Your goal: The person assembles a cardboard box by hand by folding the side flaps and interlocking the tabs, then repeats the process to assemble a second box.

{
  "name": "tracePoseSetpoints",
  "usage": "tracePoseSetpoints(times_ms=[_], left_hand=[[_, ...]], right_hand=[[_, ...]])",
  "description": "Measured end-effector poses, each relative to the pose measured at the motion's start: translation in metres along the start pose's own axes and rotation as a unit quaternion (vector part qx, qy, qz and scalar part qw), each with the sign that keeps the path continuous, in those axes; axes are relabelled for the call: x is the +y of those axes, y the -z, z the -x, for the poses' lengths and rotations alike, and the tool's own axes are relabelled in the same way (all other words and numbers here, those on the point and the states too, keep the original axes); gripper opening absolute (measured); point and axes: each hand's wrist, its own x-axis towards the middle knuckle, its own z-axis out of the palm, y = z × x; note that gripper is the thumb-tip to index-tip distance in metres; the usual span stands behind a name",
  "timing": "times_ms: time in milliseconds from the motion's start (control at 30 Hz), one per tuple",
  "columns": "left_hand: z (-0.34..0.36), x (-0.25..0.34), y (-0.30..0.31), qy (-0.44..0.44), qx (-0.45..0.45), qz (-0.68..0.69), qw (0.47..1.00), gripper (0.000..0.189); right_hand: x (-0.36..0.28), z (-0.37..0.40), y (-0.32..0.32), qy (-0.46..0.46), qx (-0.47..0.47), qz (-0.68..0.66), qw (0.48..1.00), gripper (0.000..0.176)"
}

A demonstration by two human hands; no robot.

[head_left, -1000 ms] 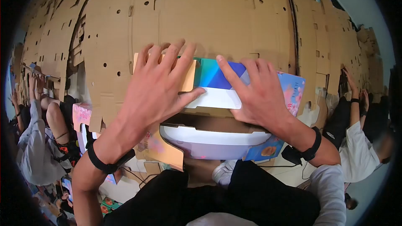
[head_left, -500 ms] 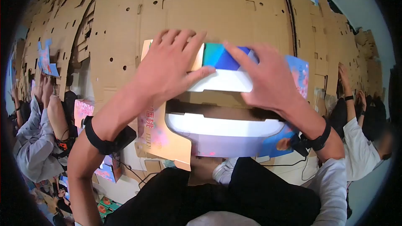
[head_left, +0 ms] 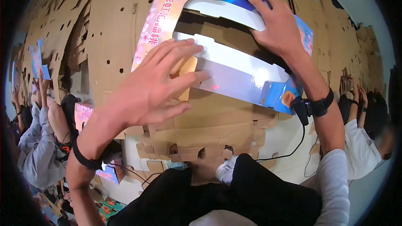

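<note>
A printed fruit carton [head_left: 161, 14] with peach pictures, pink blossoms and blue-green sides lies tilted on the cardboard surface. A wide opening in its top shows white folded-in flaps [head_left: 234, 56] and a brown inside. My right hand [head_left: 276, 27] holds the carton's far wall at the right, fingers over the outside and thumb at the inner white edge. At the near left corner, my left hand [head_left: 155, 79] is open with fingers spread, over an orange flap [head_left: 188, 69] and the near wall. Both my wrists wear black straps with cables.
Large flattened cardboard sheets [head_left: 111, 29] with slots and holes cover the work surface. Other people sit at left and right; one person's hand [head_left: 42, 86] at left holds a blue printed piece [head_left: 39, 60]. Another printed box [head_left: 83, 113] stands on the floor at left.
The carton has moved away from my body and turned clockwise. My left hand has left the far wall for the near left corner. My right hand has shifted farther out with the carton.
</note>
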Motion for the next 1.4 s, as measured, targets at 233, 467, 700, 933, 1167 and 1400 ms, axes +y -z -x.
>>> tracePoseSetpoints(times_ms=[233,467,700,933,1167,1400], left_hand=[[-0.019,-0.013,-0.009,-0.066,0.054,-0.105,0.991,0.031],[-0.026,-0.007,-0.028,-0.057,0.079,-0.104,0.99,0.035],[-0.027,-0.002,-0.027,-0.064,0.066,-0.064,0.994,0.034],[-0.03,-0.001,-0.035,-0.07,0.045,-0.068,0.994,0.035],[-0.038,-0.006,-0.045,-0.053,0.08,-0.148,0.984,0.054],[-0.047,0.01,-0.049,0.014,0.043,-0.183,0.982,0.083]], right_hand=[[0.003,0.002,-0.002,0.028,0.017,0.022,0.999,0.083],[0.0,0.004,-0.005,0.022,0.018,0.026,0.999,0.08],[-0.01,0.001,-0.001,0.023,0.021,0.032,0.999,0.077],[-0.019,-0.001,0.016,-0.008,-0.06,0.029,0.998,0.087],[-0.023,-0.003,0.012,-0.003,-0.038,0.049,0.998,0.083],[-0.027,-0.006,-0.007,-0.002,0.003,0.098,0.995,0.084]])
